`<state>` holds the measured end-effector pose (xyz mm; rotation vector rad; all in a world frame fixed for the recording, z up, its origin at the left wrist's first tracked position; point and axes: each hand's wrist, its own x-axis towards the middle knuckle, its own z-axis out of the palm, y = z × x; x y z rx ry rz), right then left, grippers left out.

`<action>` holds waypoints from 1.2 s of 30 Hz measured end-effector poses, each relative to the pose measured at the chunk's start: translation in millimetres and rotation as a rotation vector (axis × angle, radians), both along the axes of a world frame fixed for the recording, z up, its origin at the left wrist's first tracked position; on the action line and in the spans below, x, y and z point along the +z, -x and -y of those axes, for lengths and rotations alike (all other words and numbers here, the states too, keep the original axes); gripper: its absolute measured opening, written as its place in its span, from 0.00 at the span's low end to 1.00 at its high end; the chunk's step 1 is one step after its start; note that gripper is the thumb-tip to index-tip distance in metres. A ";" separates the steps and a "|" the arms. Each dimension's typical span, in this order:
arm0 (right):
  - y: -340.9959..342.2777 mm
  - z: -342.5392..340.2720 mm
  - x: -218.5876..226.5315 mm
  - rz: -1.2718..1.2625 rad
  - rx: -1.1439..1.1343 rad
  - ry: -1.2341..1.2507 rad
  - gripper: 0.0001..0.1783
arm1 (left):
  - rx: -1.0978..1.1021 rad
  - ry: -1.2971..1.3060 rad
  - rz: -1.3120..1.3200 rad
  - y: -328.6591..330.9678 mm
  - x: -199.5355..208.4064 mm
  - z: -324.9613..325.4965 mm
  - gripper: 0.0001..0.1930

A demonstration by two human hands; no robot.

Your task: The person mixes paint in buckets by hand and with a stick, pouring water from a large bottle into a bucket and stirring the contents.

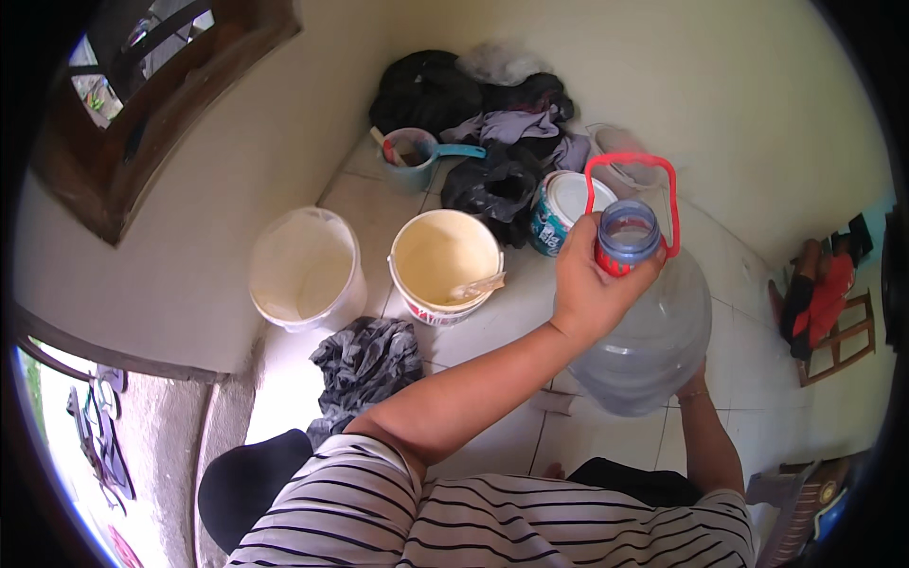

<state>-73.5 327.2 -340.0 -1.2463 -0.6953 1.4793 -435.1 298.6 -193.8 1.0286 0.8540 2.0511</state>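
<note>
A large clear plastic water jug (653, 327) with a blue-rimmed mouth and a red loop handle (674, 189) is in front of me, right of centre. Its open neck points up toward me. My left hand (597, 293) is closed round the neck, thumb and fingers on either side, just below the rim. My right hand (694, 381) reaches behind the lower right side of the jug, which hides its fingers; only the wrist and a little of the hand show.
White bucket (352, 289) and cream-coated bucket (445, 254) with a scraper-like tool stand left. Crumpled dark plastic (365, 364) lies nearer. Behind are a lidded tub (568, 199), blue dipper (412, 170) and black bags (426, 90). A small wooden chair (843, 336) is right.
</note>
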 end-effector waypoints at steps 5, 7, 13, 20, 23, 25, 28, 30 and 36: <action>9.4 -23.8 -41.2 -0.061 -0.026 0.075 0.28 | -0.026 0.007 -0.131 -27.7 -9.7 -8.7 0.22; 10.5 -31.2 -51.4 -0.071 -0.028 0.108 0.27 | -0.009 -0.007 -0.226 -39.8 -16.3 -14.7 0.25; 1.0 -36.4 -67.7 -0.052 -0.019 0.207 0.25 | 0.049 -0.076 -0.460 -69.2 3.9 -18.3 0.26; -30.4 -6.4 -70.1 0.041 0.082 0.383 0.22 | 0.068 -0.042 -0.628 -111.6 14.2 -20.5 0.26; -42.1 18.2 -69.3 0.079 0.176 0.494 0.21 | 0.040 -0.066 -0.652 -121.5 16.0 -22.3 0.26; -47.8 36.8 -72.1 0.100 0.249 0.582 0.21 | 0.017 -0.050 -0.717 -129.9 16.6 -19.5 0.27; -49.9 65.0 -79.2 0.113 0.386 0.740 0.20 | 0.061 -0.019 -0.716 -135.2 18.3 -24.3 0.27; -42.4 81.4 -86.3 0.111 0.489 0.842 0.19 | -0.012 -0.007 -0.757 -138.2 19.9 -23.2 0.28; 32.7 87.6 -68.7 0.109 0.547 0.833 0.20 | -0.212 -0.022 -0.978 -136.5 2.1 -17.7 0.33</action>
